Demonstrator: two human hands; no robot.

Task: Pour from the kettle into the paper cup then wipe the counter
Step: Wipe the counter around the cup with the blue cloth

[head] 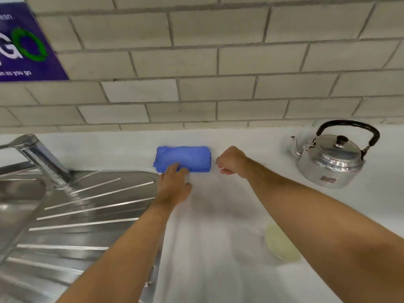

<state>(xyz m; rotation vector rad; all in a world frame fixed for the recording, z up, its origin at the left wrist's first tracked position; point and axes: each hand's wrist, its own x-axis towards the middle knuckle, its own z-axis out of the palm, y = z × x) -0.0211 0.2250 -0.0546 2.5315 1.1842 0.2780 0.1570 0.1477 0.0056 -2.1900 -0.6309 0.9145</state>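
A folded blue cloth (185, 158) lies on the white counter (218, 215) near the tiled wall. My left hand (173, 186) rests flat with its fingertips on the cloth's near left edge, fingers spread, holding nothing. My right hand (231, 161) hovers just right of the cloth, fingers curled in with nothing in them. A shiny metal kettle (330, 158) with a black handle stands upright at the back right. The paper cup (281, 242), pale and blurred, shows partly under my right forearm near the front.
A steel sink drainer (76, 215) with ridges fills the left side, with a tap (41, 158) at its back. A grey tiled wall (196, 62) rises behind the counter, with a purple poster (24, 47) at the upper left.
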